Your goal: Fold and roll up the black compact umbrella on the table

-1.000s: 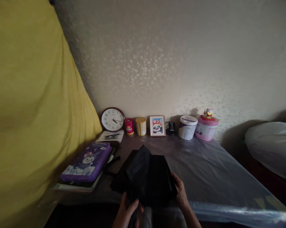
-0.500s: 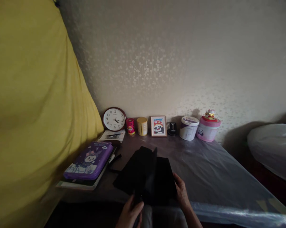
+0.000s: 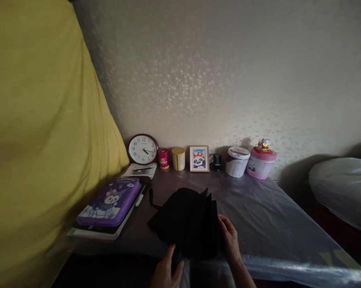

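Observation:
A black folding umbrella (image 3: 183, 224) lies partly over the table's near edge, its canopy collapsed into loose fabric panels. A thin strap sticks out on its left side. My left hand (image 3: 167, 269) is closed round the dark handle at the bottom, thumb on top. On the right, my right hand (image 3: 229, 238) pinches the outer edge of the gathered panels between thumb and fingers. The dark fabric hides the umbrella's shaft and ribs.
A purple character case (image 3: 110, 202) rests on books at the left, beside a yellow curtain (image 3: 48, 120). Along the wall stand a clock (image 3: 143, 149), a red can (image 3: 163, 159), a yellow can (image 3: 178, 159), a panda picture (image 3: 199, 159), a white tub (image 3: 237, 162) and a pink tub (image 3: 261, 164).
The right-hand panels have been drawn up and bunched together, so the umbrella spreads less to the right. The strap has swung upward on the left. Both hands keep their hold.

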Demonstrator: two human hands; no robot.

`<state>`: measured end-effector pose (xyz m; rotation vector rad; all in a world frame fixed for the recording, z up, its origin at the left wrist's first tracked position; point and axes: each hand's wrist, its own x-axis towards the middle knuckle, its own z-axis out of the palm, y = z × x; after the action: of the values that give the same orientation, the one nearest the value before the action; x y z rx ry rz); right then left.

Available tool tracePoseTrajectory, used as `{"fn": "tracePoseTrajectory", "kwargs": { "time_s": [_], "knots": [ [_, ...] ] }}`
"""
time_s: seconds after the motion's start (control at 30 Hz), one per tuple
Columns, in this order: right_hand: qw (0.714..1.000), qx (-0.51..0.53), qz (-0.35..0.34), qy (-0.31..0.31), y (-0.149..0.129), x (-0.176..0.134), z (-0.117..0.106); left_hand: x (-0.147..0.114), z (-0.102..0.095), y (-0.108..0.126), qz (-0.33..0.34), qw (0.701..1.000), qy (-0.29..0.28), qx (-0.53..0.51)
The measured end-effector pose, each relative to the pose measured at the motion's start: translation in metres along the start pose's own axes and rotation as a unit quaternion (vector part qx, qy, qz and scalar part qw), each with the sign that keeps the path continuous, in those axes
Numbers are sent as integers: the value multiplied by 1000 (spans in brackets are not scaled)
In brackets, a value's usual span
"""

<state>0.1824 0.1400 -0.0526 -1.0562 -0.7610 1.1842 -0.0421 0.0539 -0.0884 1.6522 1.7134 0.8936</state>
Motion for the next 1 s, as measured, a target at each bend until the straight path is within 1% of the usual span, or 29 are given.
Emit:
{"fn": "tracePoseTrajectory", "kwargs": {
  "time_s": [0.1, 0.17, 0.27, 0.33, 0.4, 0.43, 0.47, 0.53, 0.6, 0.7, 0.8, 0.87, 0.9, 0.97, 1.0],
  "knots": [
    [1000, -14, -3, -5, -4, 0, 0, -2, 1, 5, -11, 1000, -18, -11],
    [999, -45, -22, 4, -9, 2, -3, -3, 1, 10, -26, 999, -22, -27],
    [988, -124, -90, 24, -22, 6, -8, -5, -1, 16, -49, 996, -26, -70],
    [971, -191, -144, 23, -33, 8, -10, -5, -3, 18, -62, 994, -35, -82],
    [945, -258, -199, -2, -46, 8, -8, -5, -3, 19, -73, 995, -30, -66],
    [928, -288, -234, -21, -52, 7, -6, -5, -3, 20, -78, 995, -21, -52],
    [908, -316, -272, -44, -58, 7, -3, -6, -2, 20, -82, 996, -10, -39],
    [858, -368, -347, -91, -68, 5, 6, -6, -2, 23, -86, 996, -6, -23],
    [808, -420, -392, -130, -75, 4, 15, -6, -4, 28, -97, 995, -16, -18],
    [752, -498, -390, -189, -80, 4, 27, -7, -10, 37, -110, 993, -38, -29],
    [704, -561, -367, -236, -82, 5, 33, -6, -16, 43, -80, 994, -48, -49],
    [685, -581, -362, -250, -83, 7, 36, -4, -18, 44, -52, 994, -72, -68],
    [681, -584, -362, -253, -83, 8, 37, -3, -18, 43, -38, 992, -87, -80],
    [682, -582, -362, -255, -85, 10, 39, -1, -15, 40, -10, 990, -106, -95],
    [686, -577, -363, -254, -86, 10, 40, 0, -13, 38, 0, 990, -105, -97]
  ]
}}
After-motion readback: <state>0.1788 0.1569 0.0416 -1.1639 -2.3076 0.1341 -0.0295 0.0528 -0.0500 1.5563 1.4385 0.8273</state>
